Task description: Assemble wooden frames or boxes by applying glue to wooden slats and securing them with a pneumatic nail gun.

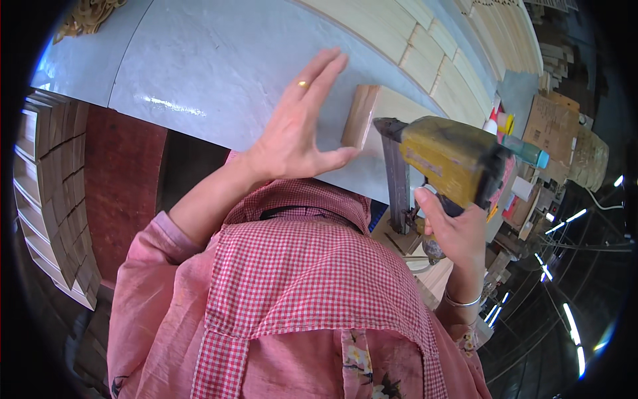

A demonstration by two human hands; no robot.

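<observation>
My right hand is closed around the handle of a yellow and black pneumatic nail gun. The gun's dark nose points left, over a pale wooden box-like piece on the grey tabletop. Part of that piece is hidden behind the gun. My left hand is open, with fingers stretched and thumb apart, above the table just left of the wooden piece. Nothing is in it, and the thumb tip comes close to the piece's near corner; whether they touch I cannot tell.
Rows of pale wooden pieces lie along the table's far right side. Stacked wooden frames stand at the left beside a reddish-brown panel. Brown curled bits sit at the far left. Cardboard boxes and a bottle are on the right.
</observation>
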